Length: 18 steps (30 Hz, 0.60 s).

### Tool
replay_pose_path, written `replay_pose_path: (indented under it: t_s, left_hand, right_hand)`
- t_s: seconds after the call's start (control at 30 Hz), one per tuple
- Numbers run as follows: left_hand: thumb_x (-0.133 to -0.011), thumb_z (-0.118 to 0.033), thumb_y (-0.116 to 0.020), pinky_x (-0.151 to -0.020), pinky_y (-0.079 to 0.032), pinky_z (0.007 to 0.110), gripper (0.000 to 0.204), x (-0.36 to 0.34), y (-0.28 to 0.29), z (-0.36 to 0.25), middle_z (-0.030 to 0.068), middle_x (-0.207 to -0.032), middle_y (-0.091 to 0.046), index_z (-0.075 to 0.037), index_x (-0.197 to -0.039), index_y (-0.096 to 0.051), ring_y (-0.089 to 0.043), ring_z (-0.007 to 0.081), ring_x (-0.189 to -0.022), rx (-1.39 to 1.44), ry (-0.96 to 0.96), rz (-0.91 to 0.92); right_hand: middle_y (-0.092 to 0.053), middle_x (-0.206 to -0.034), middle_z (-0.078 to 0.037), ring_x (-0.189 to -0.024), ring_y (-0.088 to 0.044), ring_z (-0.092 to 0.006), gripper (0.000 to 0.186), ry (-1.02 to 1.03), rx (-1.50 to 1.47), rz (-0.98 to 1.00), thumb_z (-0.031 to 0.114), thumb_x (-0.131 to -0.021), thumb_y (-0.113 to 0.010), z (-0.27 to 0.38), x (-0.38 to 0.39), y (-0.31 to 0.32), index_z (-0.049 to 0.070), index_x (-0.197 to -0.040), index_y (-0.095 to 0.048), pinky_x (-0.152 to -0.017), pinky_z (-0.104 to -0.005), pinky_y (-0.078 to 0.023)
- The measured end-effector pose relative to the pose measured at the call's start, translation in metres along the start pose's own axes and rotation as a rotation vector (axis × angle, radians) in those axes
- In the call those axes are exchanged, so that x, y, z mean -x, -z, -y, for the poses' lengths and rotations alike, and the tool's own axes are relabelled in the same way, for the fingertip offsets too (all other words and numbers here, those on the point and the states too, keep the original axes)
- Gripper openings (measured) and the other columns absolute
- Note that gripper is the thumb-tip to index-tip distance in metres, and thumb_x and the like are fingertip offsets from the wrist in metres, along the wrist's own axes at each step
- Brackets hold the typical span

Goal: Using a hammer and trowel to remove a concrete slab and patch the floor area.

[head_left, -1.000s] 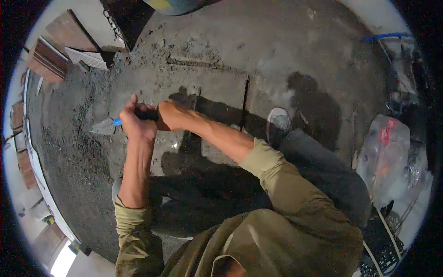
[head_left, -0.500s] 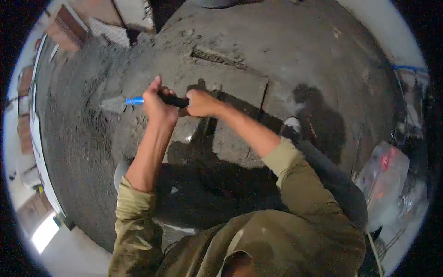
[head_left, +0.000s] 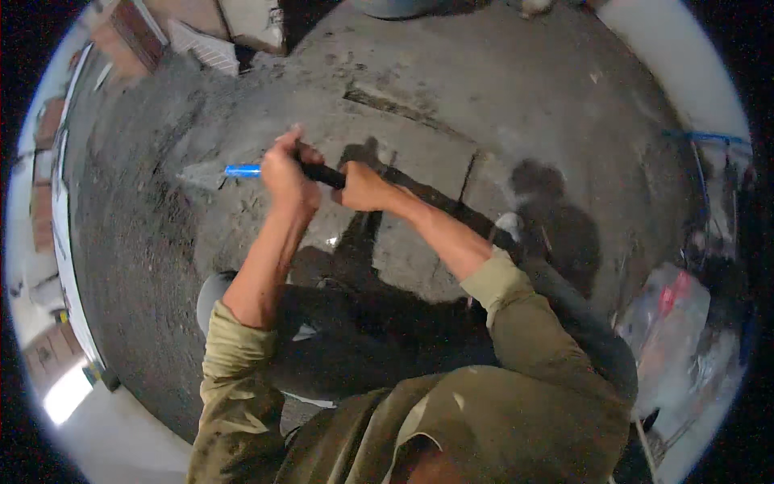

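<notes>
With both hands I hold a hand tool lengthwise above the floor, its black grip point(head_left: 324, 174) running between them. A bright blue neck point(head_left: 243, 171) sticks out to the left of my left hand. Beyond the neck, a pale, blurred, pointed end point(head_left: 201, 173) lies over the dark sandy material. My left hand point(head_left: 290, 173) is closed around the front of the grip, its thumb side raised. Behind it, my right hand point(head_left: 364, 187) wraps the rear end. Beneath and to the right is a flat grey slab surface point(head_left: 423, 173) with a dark joint line, partly in my shadow.
A shallow trench point(head_left: 395, 106) cuts the floor ahead. Bricks point(head_left: 125, 36) and a ridged tile piece point(head_left: 203, 47) stand at the far left. A round tub point(head_left: 399, 6) sits at the far edge. Clear plastic bags point(head_left: 665, 323) lie on the right, near a blue strip point(head_left: 709, 137).
The view has shifted slightly, and the tool and both hands appear a little farther right. Both hands keep their hold on the grip.
</notes>
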<state>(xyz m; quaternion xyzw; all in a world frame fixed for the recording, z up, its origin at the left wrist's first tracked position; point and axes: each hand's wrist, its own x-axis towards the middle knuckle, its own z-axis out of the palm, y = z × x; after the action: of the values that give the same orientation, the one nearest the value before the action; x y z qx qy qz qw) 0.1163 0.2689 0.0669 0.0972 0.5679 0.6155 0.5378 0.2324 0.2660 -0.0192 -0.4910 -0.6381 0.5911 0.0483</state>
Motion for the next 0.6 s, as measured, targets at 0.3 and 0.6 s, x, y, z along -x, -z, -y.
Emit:
replay_pose_path:
  t_s: [0.3, 0.6]
  left_hand:
    - [-0.081, -0.016, -0.057, -0.057, -0.037, 0.034, 0.021, 0.019, -0.013, -0.015, 0.0012, -0.057, -0.035, -0.011, -0.069, -0.041, -0.039, 0.0183, -0.054, 0.058, 0.073, 0.019]
    - [-0.08, -0.015, -0.058, -0.059, -0.038, 0.037, 0.018, 0.011, 0.004, -0.012, 0.0026, -0.056, -0.038, -0.01, -0.069, -0.045, -0.043, 0.0201, -0.055, -0.009, 0.067, -0.08]
  right_hand:
    - [-0.061, -0.079, -0.03, -0.079, -0.064, -0.0387, 0.037, 0.015, 0.054, -0.089, 0.023, -0.064, -0.068, 0.013, 0.02, 0.003, -0.01, -0.078, -0.059, -0.066, -0.0441, -0.05]
    - [-0.06, -0.086, -0.032, -0.087, -0.063, -0.0375, 0.044, -0.011, 0.085, 0.043, 0.026, -0.067, -0.068, 0.008, 0.002, -0.015, -0.012, -0.085, -0.056, -0.074, -0.0417, -0.05]
